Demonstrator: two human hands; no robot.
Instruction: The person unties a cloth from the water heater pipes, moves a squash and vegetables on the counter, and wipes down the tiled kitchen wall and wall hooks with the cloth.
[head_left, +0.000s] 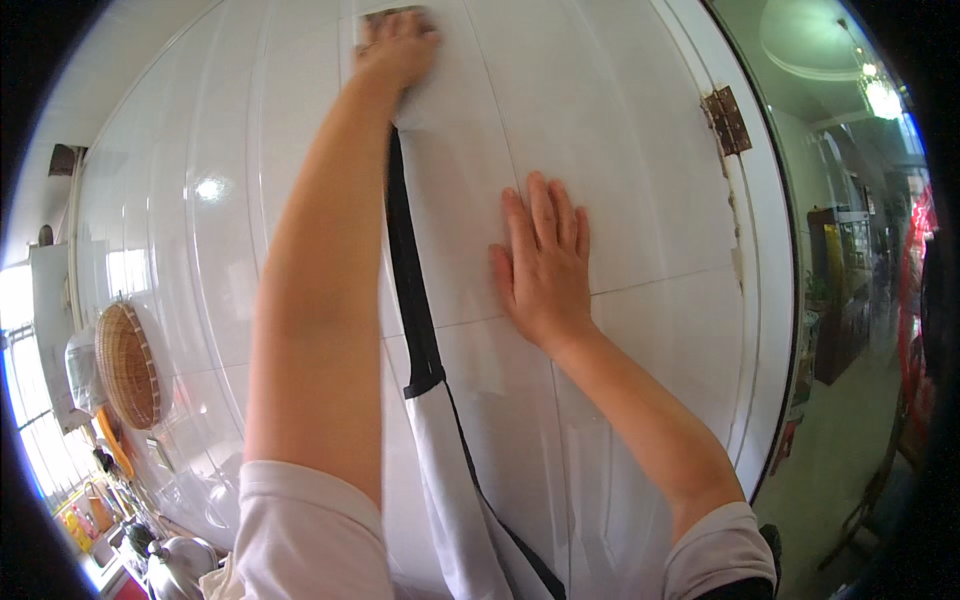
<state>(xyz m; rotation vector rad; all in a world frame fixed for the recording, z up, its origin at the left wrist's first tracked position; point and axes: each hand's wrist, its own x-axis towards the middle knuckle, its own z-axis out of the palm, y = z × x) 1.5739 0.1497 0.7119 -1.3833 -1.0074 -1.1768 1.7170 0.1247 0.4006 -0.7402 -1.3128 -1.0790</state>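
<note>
High on a white tiled wall (622, 187), my left hand (397, 49) covers part of a brownish, square-edged thing (390, 12) that I cannot identify; the hand is blurred. Below that hand hangs a white cloth with black edging, perhaps an apron (442, 465), by its black strap (411, 277). The strap's upper end is hidden behind the hand, so its fastening and the fingers' grip cannot be made out. Lower and to the right, my right hand (547, 262) lies flat against the tiles with its fingers spread, holding nothing.
A white door frame with a rusty hinge (727, 120) stands at the right, beside glass (847, 300) with a room and lit lamp visible. At the left, a woven basket (129, 366) hangs on the wall above a metal lidded pot (180, 570) and kitchen items.
</note>
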